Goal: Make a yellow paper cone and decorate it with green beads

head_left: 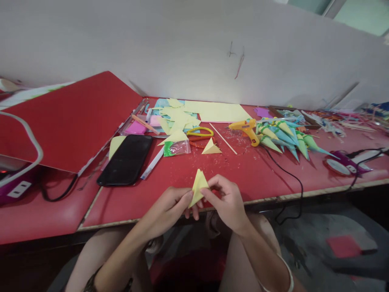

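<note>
A pale yellow folded paper piece (198,187), pointed at the top, is held over the table's front edge. My left hand (178,202) pinches its left side, thumb in front and fingers behind. On its right side, my right hand (226,198) grips the paper between thumb and bent fingers. Just beyond lies another folded yellow paper triangle (212,147). Scissors with yellow and orange handles (200,132) rest behind that, partly hidden by a clear packet with a green end (176,148).
A black phone (126,160) and a pen (152,163) lie left. Yellow paper cutouts (176,117) are piled behind. Right are a yellow glue gun (247,129) with a trailing cord, several blue-green paper cones (285,138) and a thin stick (223,139). A large red board (73,117) leans left.
</note>
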The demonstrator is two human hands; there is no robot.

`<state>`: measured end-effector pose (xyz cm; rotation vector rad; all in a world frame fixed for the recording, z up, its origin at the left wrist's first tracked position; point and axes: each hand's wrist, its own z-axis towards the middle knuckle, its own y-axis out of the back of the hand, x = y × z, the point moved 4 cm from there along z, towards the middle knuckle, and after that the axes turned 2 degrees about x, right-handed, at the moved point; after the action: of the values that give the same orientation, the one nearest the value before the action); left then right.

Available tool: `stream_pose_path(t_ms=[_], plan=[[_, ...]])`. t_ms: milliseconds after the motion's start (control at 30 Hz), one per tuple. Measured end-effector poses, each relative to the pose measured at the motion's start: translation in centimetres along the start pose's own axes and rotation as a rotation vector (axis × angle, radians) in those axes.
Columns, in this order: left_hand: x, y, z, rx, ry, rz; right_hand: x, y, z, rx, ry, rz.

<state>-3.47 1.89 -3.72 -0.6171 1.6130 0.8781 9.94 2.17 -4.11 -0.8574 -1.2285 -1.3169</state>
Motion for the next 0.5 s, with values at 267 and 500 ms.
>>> stream_pose_path(t_ms=[267,500], plan=[[-0.52,-0.19,0.18,-0.023,0.003,0.144,-0.14,-0.16,-0.07,-0.064,-0.006,-0.027],[0.20,-0.43,0.23,-0.030,0.082,0.034,-0.78,-0.63,-0.20,-0.017,-0.050,0.072]])
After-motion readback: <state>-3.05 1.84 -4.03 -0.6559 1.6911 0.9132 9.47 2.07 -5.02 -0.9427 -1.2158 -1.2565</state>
